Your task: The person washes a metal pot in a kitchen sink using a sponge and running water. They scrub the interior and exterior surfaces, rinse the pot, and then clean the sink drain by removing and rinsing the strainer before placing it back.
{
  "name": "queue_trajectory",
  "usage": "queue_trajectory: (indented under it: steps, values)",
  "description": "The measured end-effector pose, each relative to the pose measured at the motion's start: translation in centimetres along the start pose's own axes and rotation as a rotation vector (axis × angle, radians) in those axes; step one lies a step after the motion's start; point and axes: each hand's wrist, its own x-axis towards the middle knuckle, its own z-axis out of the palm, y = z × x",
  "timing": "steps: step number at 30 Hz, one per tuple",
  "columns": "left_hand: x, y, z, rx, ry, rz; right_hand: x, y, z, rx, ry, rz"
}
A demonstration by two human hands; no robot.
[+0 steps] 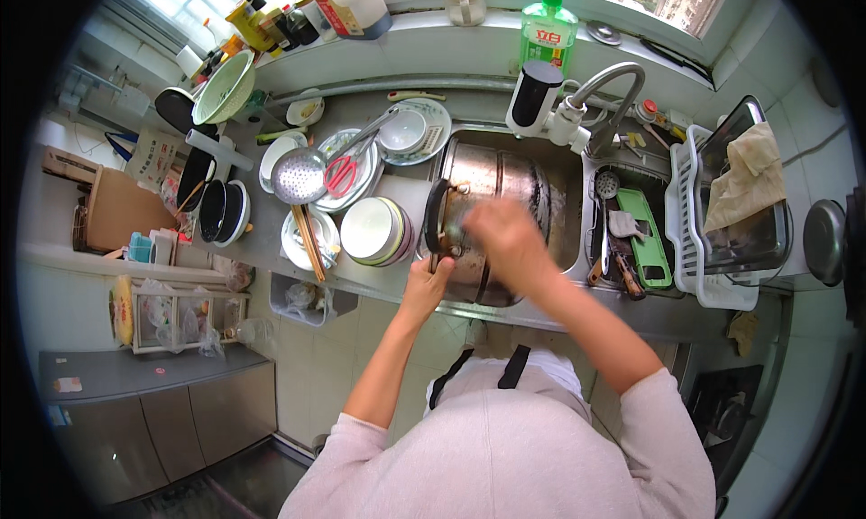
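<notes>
A large stained metal pot [528, 181] lies tilted on its side over the left sink basin [568, 248], its black handle [435, 216] facing left. My left hand [428, 282] grips the pot's near left edge, just below that handle. Blurred by motion, my right hand [504, 238] is bent over the pot's side close to the handle's bracket; whether it holds something small cannot be made out. The white faucet unit [568, 123] with a curved metal spout stands behind the pot.
Left of the pot are stacked bowls [371, 229], plates with red-handled scissors [340, 175], a skimmer [298, 175] and chopsticks [309, 242]. A green board [643, 231] and utensils lie in the right basin, beside a white rack [687, 214]. A green soap bottle [548, 35] stands behind.
</notes>
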Motion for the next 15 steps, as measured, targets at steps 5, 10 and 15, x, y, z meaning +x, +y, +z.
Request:
queue_trajectory:
  steps: [5, 10, 15]
  values:
    - [0.0, -0.2, -0.2, -0.047, -0.03, -0.039, 1.9, -0.1, 0.2, 0.164, 0.092, 0.21]
    - [0.0, -1.2, -0.5, -0.036, -0.026, -0.003, 3.4, -1.9, -0.4, 0.655, 0.017, 0.458]
    - [0.1, -1.3, -0.8, -0.036, -0.001, 0.023, 2.9, -1.4, -1.3, 0.537, -0.134, 0.316]
